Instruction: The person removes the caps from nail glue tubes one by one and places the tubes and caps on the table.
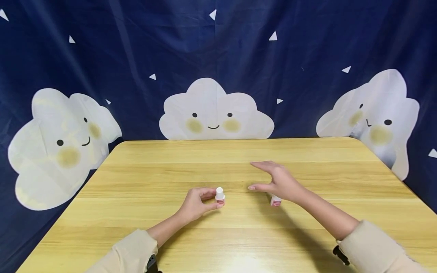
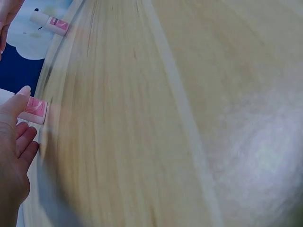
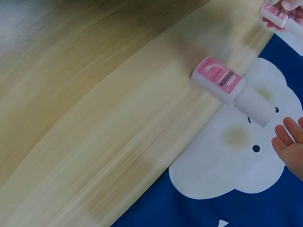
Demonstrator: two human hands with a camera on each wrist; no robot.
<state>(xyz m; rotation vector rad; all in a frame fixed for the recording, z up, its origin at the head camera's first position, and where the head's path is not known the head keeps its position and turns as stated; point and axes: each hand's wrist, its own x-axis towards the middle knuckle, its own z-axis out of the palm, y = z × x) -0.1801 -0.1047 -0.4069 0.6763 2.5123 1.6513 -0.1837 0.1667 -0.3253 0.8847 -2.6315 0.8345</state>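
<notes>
Near the middle of the table, my left hand [image 1: 197, 204] pinches a small white bottle [image 1: 220, 196] with a pink label between thumb and fingers. The bottle is upright with its white cap on top; in the left wrist view the thumb lies across the pink label [image 2: 35, 108]. A second, similar bottle [image 1: 275, 200] stands to the right, its cap partly hidden by my right hand [image 1: 281, 182] in the head view. That hand hovers above and beyond this bottle, thumb and fingers spread apart and holding nothing. The right wrist view shows the second bottle [image 3: 220, 79] apart from the fingers.
The wooden table [image 1: 136, 159] runs to a far edge with rounded corners. Behind it hangs a dark blue curtain [image 1: 136, 45] printed with smiling white clouds and small white triangles. Light glares off the tabletop near its front.
</notes>
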